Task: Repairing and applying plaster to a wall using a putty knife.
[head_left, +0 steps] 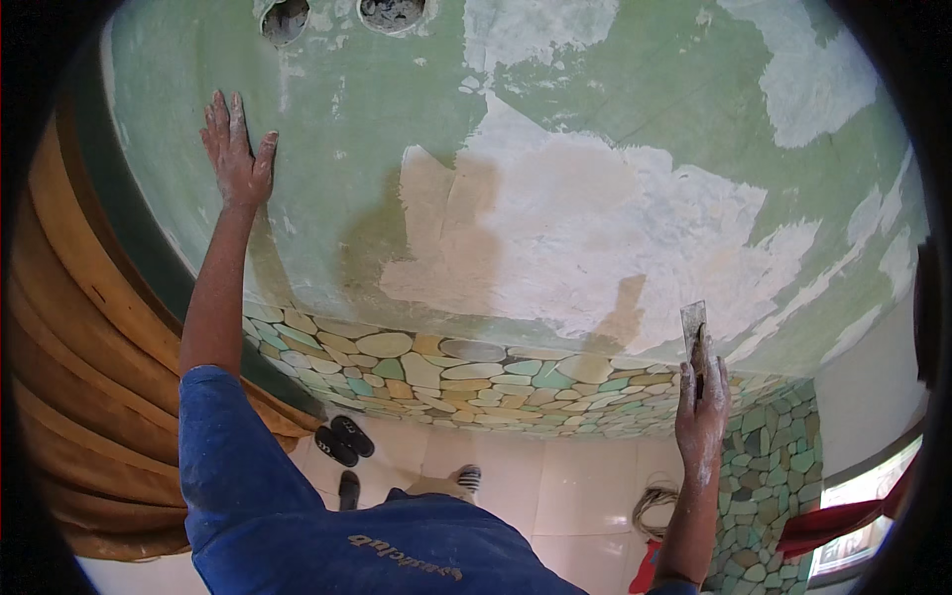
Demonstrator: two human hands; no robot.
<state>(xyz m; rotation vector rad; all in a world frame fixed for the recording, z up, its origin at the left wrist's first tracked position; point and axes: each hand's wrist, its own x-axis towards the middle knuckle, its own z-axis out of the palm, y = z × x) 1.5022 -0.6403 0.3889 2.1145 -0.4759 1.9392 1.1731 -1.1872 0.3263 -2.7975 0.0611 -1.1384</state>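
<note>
A green wall, patched with pale filler, rises over a band of pebble-stone cladding and a light tiled floor. The right hand is wrapped around the handle of a putty knife, its blade standing upright, long axis running up the wall, tip at the lower right edge of the filler patch. The bulk of that patch lies up and to the left of the blade. The left hand is spread flat against bare green wall, well left of the patch, holding nothing. A pair of dark sandals sits below.
</note>
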